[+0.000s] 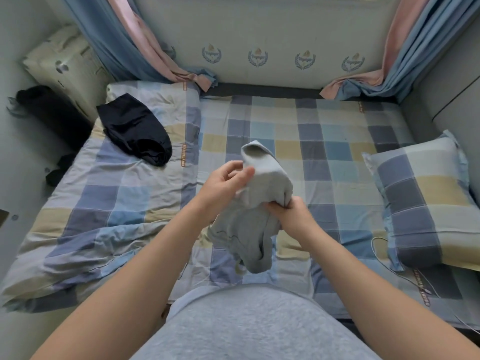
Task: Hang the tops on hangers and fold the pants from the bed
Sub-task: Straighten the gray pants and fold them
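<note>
Bed filling most of view, checked sheet in blue, grey & pale yellow, running L to R below window wall. Duvet in same check lying rumpled over L part of bed, its edge reaching approx to the middle. Curtains, blue w/ pink lining, hanging at both far corners, L curtain and R curtain, hems pooling at bed's far edge. Pillow in matching check sitting at R end of bed. Cream bundle leaning in far L corner beside bed; can't tell what it is.

Black garment lying bunched on far part of duvet, well apart from both hands. Grey garment being held up over middle of bed, btwn the two hands, clear of the sheet: top end arching up past L hand, lower part hanging crumpled below R hand. Can't tell if top or pants.

L hand pinching garment's upper edge, thumb & fingers closing on the cloth. R hand gripping a bunched fold, fingers curling tight round it. Thin white cable trailing on sheet just beside pillow's near corner.
</note>
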Available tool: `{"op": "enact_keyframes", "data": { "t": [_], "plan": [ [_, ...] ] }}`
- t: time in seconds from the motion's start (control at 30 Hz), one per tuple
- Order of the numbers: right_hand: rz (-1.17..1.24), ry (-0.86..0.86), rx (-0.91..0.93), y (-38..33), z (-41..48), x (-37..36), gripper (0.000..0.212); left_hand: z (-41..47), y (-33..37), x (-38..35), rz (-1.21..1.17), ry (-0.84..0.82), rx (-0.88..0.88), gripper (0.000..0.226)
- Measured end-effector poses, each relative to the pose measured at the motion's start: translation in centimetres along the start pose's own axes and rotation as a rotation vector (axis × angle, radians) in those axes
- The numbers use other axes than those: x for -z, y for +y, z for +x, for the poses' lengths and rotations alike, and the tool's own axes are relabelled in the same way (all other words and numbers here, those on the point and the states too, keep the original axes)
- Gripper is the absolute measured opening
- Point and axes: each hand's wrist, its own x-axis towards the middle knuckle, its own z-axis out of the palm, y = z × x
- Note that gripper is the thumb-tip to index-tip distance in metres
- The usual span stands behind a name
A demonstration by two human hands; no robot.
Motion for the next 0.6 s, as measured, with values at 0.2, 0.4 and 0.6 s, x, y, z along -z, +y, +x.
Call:
{"op": "enact_keyframes", "data": {
  "t": [0.2,0.4,0.6],
  "plan": [
    [0.330,0.092,0.085,-3.0,-0.5,1.2,0.013,-0.8,-5.8,1.4,0.312,-0.150,0.168,0.071],
    [0.669,0.066,0.046,-3.9,-1.2,3.3,0.026,-1.0,-8.6,0.9,0.036,-0.189,0.545,0.102],
    [0.660,0.086,0.071,-3.2,-1.4,4.5,0.025,-1.0,-6.8,-1.8,-0.378,-0.097,0.424,0.056]
  ]
}}
